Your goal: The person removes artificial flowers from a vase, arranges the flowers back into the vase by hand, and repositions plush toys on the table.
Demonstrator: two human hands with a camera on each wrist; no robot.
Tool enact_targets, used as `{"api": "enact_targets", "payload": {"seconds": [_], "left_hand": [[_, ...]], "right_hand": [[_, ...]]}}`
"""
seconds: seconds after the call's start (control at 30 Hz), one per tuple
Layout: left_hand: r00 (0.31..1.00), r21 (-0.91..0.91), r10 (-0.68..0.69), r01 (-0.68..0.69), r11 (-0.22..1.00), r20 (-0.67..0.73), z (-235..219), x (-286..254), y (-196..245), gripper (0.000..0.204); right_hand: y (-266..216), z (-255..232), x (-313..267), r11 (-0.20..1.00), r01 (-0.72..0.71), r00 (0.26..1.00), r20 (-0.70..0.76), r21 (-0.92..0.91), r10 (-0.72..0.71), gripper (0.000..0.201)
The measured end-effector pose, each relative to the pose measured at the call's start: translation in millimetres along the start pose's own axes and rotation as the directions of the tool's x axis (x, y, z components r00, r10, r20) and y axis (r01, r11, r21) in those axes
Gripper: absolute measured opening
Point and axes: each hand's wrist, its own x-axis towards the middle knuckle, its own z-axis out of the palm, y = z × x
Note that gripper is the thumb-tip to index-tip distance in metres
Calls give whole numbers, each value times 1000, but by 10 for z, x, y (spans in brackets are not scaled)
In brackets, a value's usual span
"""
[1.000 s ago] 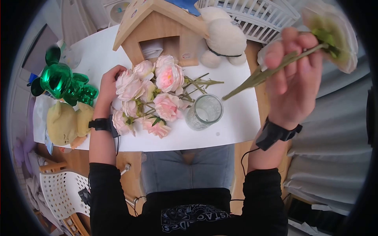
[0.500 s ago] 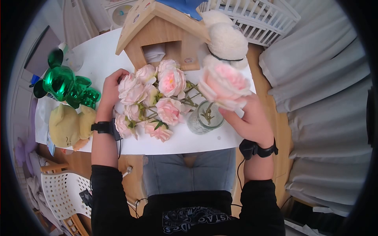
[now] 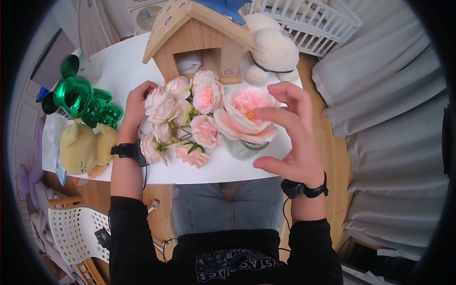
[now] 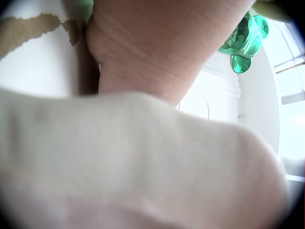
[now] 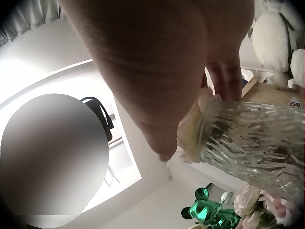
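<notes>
A large pale pink artificial rose [image 3: 244, 111] stands with its bloom over the mouth of the ribbed glass vase [image 3: 243, 149]. Around the bloom, my right hand [image 3: 299, 137] has its fingers and thumb spread wide apart, one fingertip overlapping the petals in the head view. From the side, the right wrist view shows the glass vase [image 5: 257, 143] with petals at its rim. My left hand [image 3: 136, 107] rests on the table at the left edge of a pile of pink roses [image 3: 206, 130], its fingertips partly hidden behind the blooms.
Behind the roses stands a wooden toy house [image 3: 199, 38], with a white plush toy [image 3: 275, 47] to its right. A shiny green bear figure [image 3: 76, 95] and a yellow plush toy [image 3: 78, 149] sit at the left of the white table [image 3: 118, 52].
My right hand brought the rose from the upper right down to the vase, its stem went in, and the fingers let go. My left hand stayed by the pile.
</notes>
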Motion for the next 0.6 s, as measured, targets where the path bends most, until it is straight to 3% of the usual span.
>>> {"api": "enact_targets", "payload": {"seconds": [0.1,0.23,0.3,0.33,0.47,0.53,0.57,0.6], "left_hand": [[1000,-1,-4,4,1000,4,1,4,51,18],[1000,-20,8,-8,1000,-1,-3,-3,21,20],[1000,-15,-1,1,1000,1,-5,-6,25,20],[1000,-9,-5,5,1000,5,-6,-3,49,21],[1000,-6,1,-1,1000,3,-12,-18,106,21],[1000,-20,8,-8,1000,5,-8,-15,80,22],[1000,-21,5,-5,1000,2,-14,-16,73,22],[1000,-7,12,-12,1000,1,-16,-15,67,22]], "right_hand": [[64,50,24,995,-69,997,-22,-73,67,60],[216,33,63,1000,-28,999,-17,14,28,47],[276,29,109,965,5,989,-144,261,34,40],[287,7,115,954,-13,989,-138,299,57,38],[293,32,173,930,-132,990,0,342,141,38],[364,105,137,978,-112,991,-58,176,124,35],[372,146,139,978,-112,991,-54,177,123,35],[368,197,145,961,-93,980,-144,261,134,38]]}}
